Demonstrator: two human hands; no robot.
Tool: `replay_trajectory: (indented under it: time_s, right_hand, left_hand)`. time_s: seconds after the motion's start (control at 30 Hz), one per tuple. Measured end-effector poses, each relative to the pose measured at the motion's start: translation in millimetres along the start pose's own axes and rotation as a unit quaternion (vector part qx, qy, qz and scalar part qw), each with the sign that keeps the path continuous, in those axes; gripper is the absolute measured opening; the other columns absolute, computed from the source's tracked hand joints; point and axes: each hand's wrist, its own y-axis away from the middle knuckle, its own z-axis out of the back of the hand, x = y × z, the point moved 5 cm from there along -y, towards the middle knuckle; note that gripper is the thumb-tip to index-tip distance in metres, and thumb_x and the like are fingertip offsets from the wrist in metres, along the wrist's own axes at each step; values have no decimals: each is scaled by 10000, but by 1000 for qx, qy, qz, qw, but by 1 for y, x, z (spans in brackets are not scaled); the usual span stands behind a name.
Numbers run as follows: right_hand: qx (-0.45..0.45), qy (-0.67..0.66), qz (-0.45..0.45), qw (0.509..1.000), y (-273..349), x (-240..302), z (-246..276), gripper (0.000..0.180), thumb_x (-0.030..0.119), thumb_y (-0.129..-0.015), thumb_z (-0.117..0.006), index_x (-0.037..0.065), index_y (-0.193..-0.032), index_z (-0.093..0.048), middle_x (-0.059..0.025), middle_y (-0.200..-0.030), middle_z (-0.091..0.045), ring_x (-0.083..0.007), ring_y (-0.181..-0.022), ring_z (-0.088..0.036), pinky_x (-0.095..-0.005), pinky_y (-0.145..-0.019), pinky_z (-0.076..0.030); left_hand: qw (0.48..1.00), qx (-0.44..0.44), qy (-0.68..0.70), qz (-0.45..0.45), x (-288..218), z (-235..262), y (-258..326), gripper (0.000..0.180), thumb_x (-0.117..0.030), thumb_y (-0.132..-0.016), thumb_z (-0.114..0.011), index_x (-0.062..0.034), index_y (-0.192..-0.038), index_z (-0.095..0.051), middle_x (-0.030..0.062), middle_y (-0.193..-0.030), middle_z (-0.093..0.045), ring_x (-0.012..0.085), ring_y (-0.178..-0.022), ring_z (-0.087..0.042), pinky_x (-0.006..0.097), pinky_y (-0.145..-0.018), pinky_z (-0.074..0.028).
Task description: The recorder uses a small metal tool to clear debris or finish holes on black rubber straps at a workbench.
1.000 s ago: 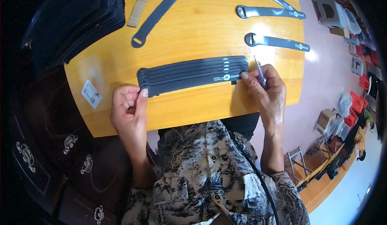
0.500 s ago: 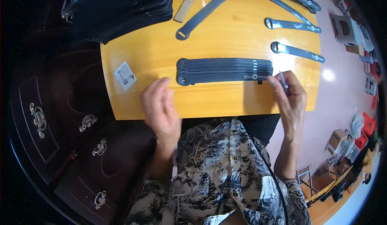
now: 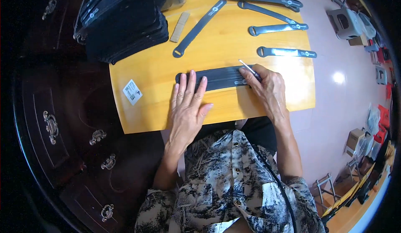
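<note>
A fanned stack of black straps (image 3: 225, 79) lies crosswise on the yellow table, their edges overlapping in steps. My left hand (image 3: 188, 105) presses flat on the stack's left end, fingers spread, and covers part of the slotted ends. At the right end, my right hand (image 3: 267, 84) is closed around a slim pen-like tool (image 3: 252, 71) with a dark body and a thin pale tip; its exact kind I cannot make out. The tip points up and left, over the far edge of the stack. The right fingers rest at the straps' ends.
Single straps lie farther back, one slanted strap (image 3: 199, 28) and several at the right, such as a glossy one (image 3: 288, 52). A tan strip (image 3: 179, 27), a white label (image 3: 132, 92) and a tall black pile (image 3: 125, 34) are on the yellow table (image 3: 150, 116). Dark drawers (image 3: 50, 126) stand left.
My left hand has gone from hovering beside the stack to lying flat on its left end. My right hand has come onto the right end with the tool. The view has shifted slightly.
</note>
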Motion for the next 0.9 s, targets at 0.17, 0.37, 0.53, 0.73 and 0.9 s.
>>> replay_trajectory:
  time_s: [0.17,0.37,0.53,0.73,0.9]
  right_hand:
    - [-3,-83,4,997,4,-11,-1,385,355,-886,-642,1,-736,-626,-158,-509,-489,-279,-449,-487,-382,-474,-398]
    - [9,-109,-3,994,19,-5,11,370,293,-872,-667,-15,-684,-585,-126,-512,-412,-219,-446,-361,-372,-463,-343]
    - [41,-90,88,991,2,22,6,310,282,-893,-636,9,-754,-590,-153,-608,-521,-301,-547,-522,-404,-537,-421]
    - [28,-37,246,968,-28,65,-23,131,152,-852,-617,48,-931,-598,-114,-1001,-607,-341,-731,-629,-431,-648,-505]
    - [0,-16,331,944,-54,91,-55,195,126,-842,-602,103,-1035,-620,-77,-937,-584,-288,-815,-650,-372,-682,-539]
  left_hand:
    - [972,-194,98,92,28,30,-25,304,-187,-895,-634,-6,-1138,-617,159,-1145,-600,327,-1069,-565,389,-903,-452]
    - [955,-229,83,170,65,32,-66,265,-180,-849,-695,23,-1003,-623,121,-920,-572,236,-795,-552,354,-721,-466]
    - [952,-238,102,164,81,21,-74,239,-146,-807,-737,28,-920,-618,78,-863,-550,148,-692,-498,289,-670,-461]
    - [936,-227,191,187,77,19,-70,230,-65,-763,-761,12,-877,-577,43,-802,-568,113,-673,-516,242,-625,-455]
    - [929,-230,228,178,60,19,-61,205,-41,-790,-734,-4,-855,-543,29,-787,-586,102,-678,-542,242,-621,-458]
